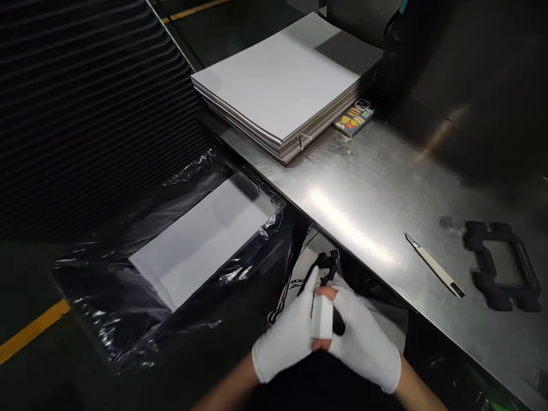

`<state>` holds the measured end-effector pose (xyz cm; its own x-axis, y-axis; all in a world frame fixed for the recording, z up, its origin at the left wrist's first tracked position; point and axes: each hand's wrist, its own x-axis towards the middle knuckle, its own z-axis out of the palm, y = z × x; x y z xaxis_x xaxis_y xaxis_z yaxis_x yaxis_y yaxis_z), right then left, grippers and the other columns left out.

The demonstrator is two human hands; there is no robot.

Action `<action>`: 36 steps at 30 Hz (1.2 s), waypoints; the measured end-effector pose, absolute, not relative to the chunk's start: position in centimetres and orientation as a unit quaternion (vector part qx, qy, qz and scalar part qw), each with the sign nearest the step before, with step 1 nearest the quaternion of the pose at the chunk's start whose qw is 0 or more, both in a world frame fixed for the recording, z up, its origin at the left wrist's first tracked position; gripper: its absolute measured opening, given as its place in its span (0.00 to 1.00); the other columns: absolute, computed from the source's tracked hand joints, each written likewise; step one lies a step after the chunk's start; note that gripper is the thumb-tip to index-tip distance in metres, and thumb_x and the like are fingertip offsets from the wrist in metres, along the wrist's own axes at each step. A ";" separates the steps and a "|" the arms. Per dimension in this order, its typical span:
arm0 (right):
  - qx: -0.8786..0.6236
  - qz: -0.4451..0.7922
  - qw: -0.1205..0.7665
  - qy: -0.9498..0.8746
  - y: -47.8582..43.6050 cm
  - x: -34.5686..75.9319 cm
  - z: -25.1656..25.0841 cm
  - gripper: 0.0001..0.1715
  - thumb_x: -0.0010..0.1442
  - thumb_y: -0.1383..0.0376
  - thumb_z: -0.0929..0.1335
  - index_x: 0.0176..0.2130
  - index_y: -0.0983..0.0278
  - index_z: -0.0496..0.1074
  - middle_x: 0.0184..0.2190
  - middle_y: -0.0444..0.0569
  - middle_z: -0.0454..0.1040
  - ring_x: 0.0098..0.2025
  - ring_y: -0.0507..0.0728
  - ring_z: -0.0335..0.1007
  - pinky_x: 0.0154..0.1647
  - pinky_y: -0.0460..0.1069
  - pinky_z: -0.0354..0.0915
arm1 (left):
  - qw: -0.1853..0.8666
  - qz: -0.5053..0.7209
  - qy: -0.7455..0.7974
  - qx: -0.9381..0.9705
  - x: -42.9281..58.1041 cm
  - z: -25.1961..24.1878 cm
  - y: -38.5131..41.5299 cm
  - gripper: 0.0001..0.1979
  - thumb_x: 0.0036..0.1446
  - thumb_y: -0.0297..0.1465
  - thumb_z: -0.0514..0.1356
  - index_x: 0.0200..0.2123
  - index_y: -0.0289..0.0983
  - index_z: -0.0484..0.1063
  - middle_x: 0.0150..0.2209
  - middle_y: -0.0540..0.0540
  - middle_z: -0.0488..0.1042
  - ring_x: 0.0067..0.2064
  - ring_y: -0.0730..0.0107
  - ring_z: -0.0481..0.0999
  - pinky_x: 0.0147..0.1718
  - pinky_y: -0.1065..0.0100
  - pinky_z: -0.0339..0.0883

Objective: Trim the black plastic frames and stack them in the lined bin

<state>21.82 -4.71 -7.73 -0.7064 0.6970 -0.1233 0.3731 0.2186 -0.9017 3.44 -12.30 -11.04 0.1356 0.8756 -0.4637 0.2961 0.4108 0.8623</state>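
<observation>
Near the bottom middle, my two white-gloved hands meet in front of my body. My left hand (285,339) is closed on a black notched foam frame (327,261), whose far end sticks out beyond the fingers. My right hand (368,337) grips a small white block (323,319), its bare fingertips at the block's ends. Block and frame are close together between the palms. Much of the frame is hidden by the gloves. A similar black foam frame (473,262) lies flat on the metal table, right of a white-handled craft knife (439,268).
The metal table (377,171) carries a stack of white sheets (282,80) and a phone in a patterned case (354,118). To the left, a white sheet (205,240) rests on black plastic film (103,308). Black ribbed material (85,114) rises behind it.
</observation>
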 end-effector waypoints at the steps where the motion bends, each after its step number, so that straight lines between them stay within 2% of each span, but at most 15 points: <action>1: -0.362 0.493 0.165 -0.774 -4.7 21.8 -7.7 0.36 0.63 0.66 0.78 0.66 0.55 0.67 0.56 0.52 0.77 0.55 0.65 0.78 0.58 0.61 0.77 | 0.570 0.253 0.616 0.481 3.5 -11.0 -12.3 0.57 0.60 0.25 0.64 0.81 0.37 0.30 0.73 0.26 0.63 0.73 0.37 0.65 0.73 0.34 0.58; 4: -0.414 0.473 0.170 -0.759 -4.6 21.8 -7.6 0.34 0.66 0.67 0.76 0.66 0.54 0.66 0.55 0.51 0.77 0.53 0.63 0.78 0.57 0.61 0.78 | 0.543 0.255 0.645 0.473 3.6 -11.0 -12.3 0.54 0.61 0.23 0.61 0.82 0.41 0.33 0.76 0.31 0.60 0.75 0.42 0.62 0.73 0.37 0.58; 7: -0.361 0.518 0.155 -0.760 -4.9 21.9 -7.6 0.39 0.61 0.67 0.79 0.65 0.54 0.66 0.51 0.48 0.77 0.51 0.62 0.79 0.55 0.58 0.78 | 0.569 0.251 0.614 0.486 3.6 -10.9 -12.4 0.57 0.60 0.25 0.64 0.81 0.37 0.30 0.68 0.29 0.70 0.71 0.40 0.69 0.73 0.35 0.59; 9: -0.338 0.489 0.163 -0.787 -5.0 21.9 -7.6 0.41 0.61 0.69 0.79 0.67 0.55 0.64 0.54 0.50 0.77 0.54 0.64 0.77 0.58 0.61 0.77 | 0.565 0.256 0.607 0.496 3.6 -10.9 -12.4 0.57 0.60 0.25 0.64 0.81 0.37 0.30 0.68 0.29 0.70 0.71 0.41 0.69 0.73 0.35 0.59; 11: -0.367 0.440 0.176 -0.800 -4.9 22.0 -7.7 0.41 0.63 0.69 0.78 0.68 0.56 0.61 0.59 0.54 0.75 0.57 0.66 0.76 0.60 0.65 0.75 | 0.547 0.258 0.629 0.489 3.7 -10.8 -12.3 0.52 0.62 0.24 0.60 0.81 0.38 0.33 0.71 0.30 0.66 0.74 0.42 0.65 0.74 0.36 0.57; 13: -0.374 0.454 0.163 -0.792 -4.8 22.1 -7.6 0.41 0.63 0.68 0.78 0.68 0.55 0.62 0.59 0.53 0.75 0.57 0.66 0.76 0.59 0.64 0.75 | 0.551 0.245 0.636 0.482 3.8 -10.6 -12.1 0.51 0.62 0.24 0.60 0.81 0.36 0.35 0.69 0.29 0.68 0.74 0.40 0.64 0.73 0.35 0.59; 16: -0.319 0.507 0.149 -0.786 -4.6 22.3 -7.7 0.43 0.59 0.66 0.81 0.66 0.55 0.63 0.53 0.50 0.77 0.53 0.63 0.77 0.57 0.60 0.77 | 0.580 0.233 0.606 0.491 3.8 -10.4 -12.0 0.55 0.59 0.26 0.65 0.80 0.33 0.34 0.65 0.27 0.72 0.72 0.36 0.67 0.71 0.35 0.61; 21: -0.377 0.432 0.163 -0.803 -4.3 22.7 -7.8 0.40 0.64 0.67 0.78 0.68 0.56 0.63 0.59 0.54 0.76 0.57 0.66 0.75 0.60 0.64 0.75 | 0.541 0.242 0.645 0.482 3.9 -10.3 -12.1 0.52 0.62 0.23 0.60 0.81 0.38 0.33 0.75 0.29 0.60 0.75 0.42 0.62 0.73 0.38 0.58; 24: -0.315 0.486 0.169 -0.797 -4.3 22.5 -7.5 0.45 0.61 0.65 0.80 0.68 0.54 0.61 0.54 0.50 0.77 0.53 0.63 0.77 0.55 0.59 0.78 | 0.585 0.234 0.605 0.487 3.7 -10.5 -12.3 0.55 0.59 0.23 0.63 0.81 0.37 0.35 0.69 0.29 0.69 0.69 0.41 0.72 0.69 0.40 0.68; 26: -0.291 0.452 0.188 -0.822 -4.1 22.2 -7.5 0.43 0.62 0.66 0.78 0.68 0.56 0.61 0.53 0.51 0.77 0.51 0.64 0.78 0.52 0.60 0.79 | 0.588 0.246 0.595 0.490 3.7 -10.5 -12.3 0.55 0.58 0.23 0.63 0.81 0.38 0.36 0.68 0.30 0.71 0.66 0.42 0.74 0.67 0.41 0.69; 28: -0.323 0.369 0.204 -0.847 -3.7 21.9 -7.6 0.35 0.67 0.69 0.74 0.67 0.59 0.61 0.51 0.54 0.78 0.47 0.64 0.78 0.47 0.61 0.78 | 0.565 0.261 0.616 0.484 3.7 -10.0 -12.2 0.55 0.59 0.22 0.62 0.82 0.42 0.35 0.72 0.32 0.66 0.71 0.44 0.69 0.71 0.41 0.65; 30: -0.373 0.311 0.221 -0.846 -3.1 22.2 -7.9 0.30 0.71 0.69 0.70 0.67 0.59 0.61 0.44 0.52 0.78 0.39 0.62 0.76 0.39 0.60 0.77 | 0.555 0.259 0.635 0.471 3.7 -9.3 -12.1 0.56 0.59 0.20 0.60 0.82 0.45 0.32 0.75 0.34 0.62 0.75 0.45 0.63 0.73 0.39 0.60; 32: -0.427 0.290 0.252 -0.819 -2.8 22.9 -8.2 0.31 0.73 0.63 0.71 0.69 0.58 0.60 0.42 0.50 0.77 0.38 0.62 0.76 0.37 0.59 0.77 | 0.578 0.244 0.633 0.454 3.7 -8.6 -12.0 0.60 0.57 0.20 0.61 0.81 0.48 0.28 0.76 0.34 0.59 0.75 0.45 0.62 0.72 0.40 0.61; 33: -0.460 0.287 0.265 -0.798 -2.8 23.5 -8.3 0.34 0.73 0.58 0.72 0.71 0.57 0.59 0.44 0.51 0.77 0.41 0.64 0.78 0.39 0.60 0.78 | 0.597 0.234 0.628 0.442 3.7 -8.2 -12.0 0.61 0.56 0.20 0.62 0.81 0.49 0.27 0.76 0.34 0.59 0.73 0.45 0.65 0.70 0.42 0.65; 36: -0.529 0.339 0.259 -0.734 -3.2 24.8 -8.1 0.44 0.70 0.44 0.72 0.73 0.56 0.57 0.54 0.56 0.77 0.51 0.68 0.79 0.46 0.63 0.80 | 0.649 0.205 0.608 0.409 3.4 -7.7 -11.9 0.64 0.56 0.20 0.63 0.80 0.50 0.21 0.71 0.32 0.65 0.55 0.54 0.81 0.55 0.51 0.79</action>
